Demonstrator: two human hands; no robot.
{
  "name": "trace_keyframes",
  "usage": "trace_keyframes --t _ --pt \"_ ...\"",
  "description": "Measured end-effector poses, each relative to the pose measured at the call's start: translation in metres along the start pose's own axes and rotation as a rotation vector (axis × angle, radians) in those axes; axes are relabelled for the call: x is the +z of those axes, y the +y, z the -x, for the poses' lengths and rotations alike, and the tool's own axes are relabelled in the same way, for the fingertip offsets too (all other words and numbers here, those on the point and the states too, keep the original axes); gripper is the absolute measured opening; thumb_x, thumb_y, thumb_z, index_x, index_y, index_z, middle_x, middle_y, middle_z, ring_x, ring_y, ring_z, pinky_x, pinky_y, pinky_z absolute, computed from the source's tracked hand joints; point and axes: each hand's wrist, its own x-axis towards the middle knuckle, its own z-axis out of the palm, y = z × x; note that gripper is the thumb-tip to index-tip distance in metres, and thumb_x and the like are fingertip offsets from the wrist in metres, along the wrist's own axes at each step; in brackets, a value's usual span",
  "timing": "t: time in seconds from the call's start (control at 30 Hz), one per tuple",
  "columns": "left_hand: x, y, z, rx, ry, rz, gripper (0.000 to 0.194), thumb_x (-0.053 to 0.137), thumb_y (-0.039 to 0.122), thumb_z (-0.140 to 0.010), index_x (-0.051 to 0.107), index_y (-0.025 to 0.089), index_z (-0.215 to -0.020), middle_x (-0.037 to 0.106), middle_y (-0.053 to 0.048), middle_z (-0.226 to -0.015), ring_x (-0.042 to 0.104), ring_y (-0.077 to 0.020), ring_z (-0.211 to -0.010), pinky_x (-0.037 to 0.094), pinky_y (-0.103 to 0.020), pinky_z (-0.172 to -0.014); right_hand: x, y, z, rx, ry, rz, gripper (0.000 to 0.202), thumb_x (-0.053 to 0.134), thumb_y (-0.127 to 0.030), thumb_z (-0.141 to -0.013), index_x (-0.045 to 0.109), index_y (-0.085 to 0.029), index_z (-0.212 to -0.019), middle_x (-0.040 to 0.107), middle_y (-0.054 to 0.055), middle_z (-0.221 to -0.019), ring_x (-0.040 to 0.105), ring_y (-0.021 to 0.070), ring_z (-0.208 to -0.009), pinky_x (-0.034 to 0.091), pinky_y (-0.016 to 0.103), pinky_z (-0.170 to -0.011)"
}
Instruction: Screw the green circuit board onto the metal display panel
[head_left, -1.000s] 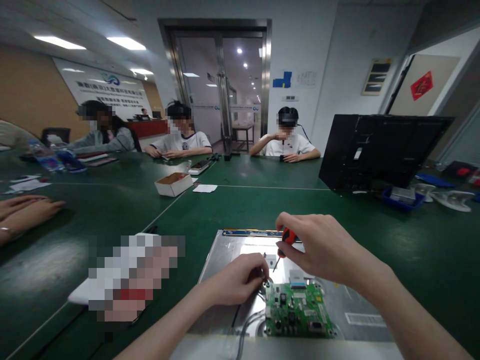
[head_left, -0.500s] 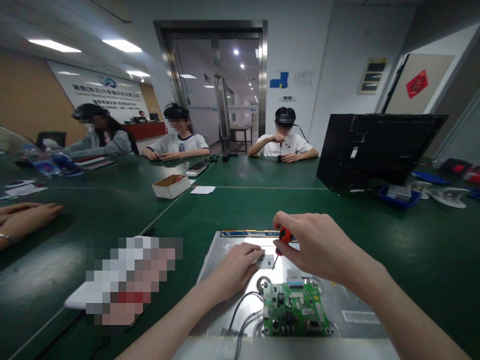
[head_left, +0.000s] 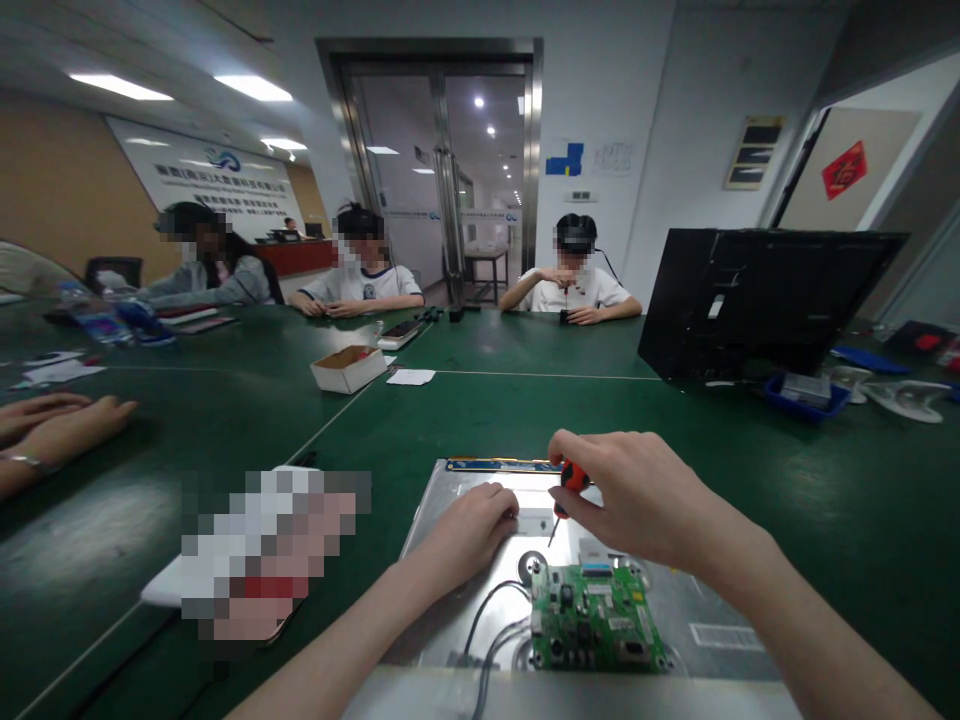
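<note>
Left hand (head_left: pixel 471 532) moved off board (head_left: pixel 596 618); right hand (head_left: pixel 641 492) holds screwdriver (head_left: pixel 574 477); Chinese-lettered wall sign (head_left: pixel 217 186).

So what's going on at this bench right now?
The person's right hand holds a red-and-black screwdriver, its tip pointing down just beyond the green circuit board. The left hand rests on the metal panel under the board, holding nothing visible. Dark cables lie left of the board. Across the green table, a person in a white shirt also works with a slim tool.
</note>
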Motion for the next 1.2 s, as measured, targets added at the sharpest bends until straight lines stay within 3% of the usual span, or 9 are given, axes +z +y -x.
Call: trace_keyframes --t 0.4,0.73,0.9,1.13,1.2 --pt "-0.003 0.003 0.001 0.034 -0.005 0.023 0.017 0.049 0.005 -0.088 0.06 0.018 -0.089 0.062 -0.007 -0.095 0.057 -0.0231 -0.09 0.044 -0.032 -0.079 -0.001 0.0 0.0 -0.005 -0.001 -0.011 0.01 0.058 -0.025 -0.086 0.055 -0.022 -0.095 0.071 0.0 -0.08 0.062 0.0168 -0.065 0.024 0.027 -0.052" --pt "-0.002 0.001 -0.001 -0.021 -0.031 -0.014 0.016 0.048 0.004 -0.089 0.056 0.017 -0.085 0.061 -0.005 -0.09 0.057 -0.0215 -0.083 0.043 -0.03 -0.074 -0.004 0.0 -0.001 0.011 -0.017 -0.009 0.014 0.062 -0.024 -0.085 0.057 -0.022 -0.097 0.072 0.0 -0.082 0.065 0.0181 -0.069 0.026 0.026 -0.053" --pt "-0.004 -0.003 -0.001 -0.019 0.006 -0.019 0.019 0.048 0.0 -0.087 0.055 0.017 -0.087 0.061 -0.004 -0.09 0.057 -0.0201 -0.083 0.043 -0.028 -0.073 -0.005 0.002 0.001 0.013 -0.004 0.0 0.012 0.062 -0.024 -0.084 0.056 -0.022 -0.094 0.072 -0.001 -0.081 0.064 0.0185 -0.068 0.026 0.026 -0.053" --pt "-0.032 0.028 0.014 0.17 0.142 0.124 0.018 0.04 0.004 -0.091 0.05 0.019 -0.092 0.06 -0.005 -0.094 0.055 -0.0192 -0.083 0.042 -0.028 -0.07 -0.012 0.004 0.004 0.016 0.02 -0.006 0.013 0.061 -0.024 -0.086 0.055 -0.022 -0.096 0.071 -0.001 -0.082 0.062 0.0175 -0.066 0.027 0.026 -0.053" --pt "-0.038 0.039 0.026 0.181 0.121 0.169 0.019 0.039 0.005 -0.09 0.05 0.019 -0.096 0.059 -0.004 -0.095 0.055 -0.0185 -0.081 0.041 -0.028 -0.069 -0.014 0.004 0.004 0.016 0.03 -0.015 0.012 0.061 -0.023 -0.086 0.055 -0.022 -0.096 0.071 -0.001 -0.082 0.062 0.0167 -0.065 0.027 0.026 -0.053"
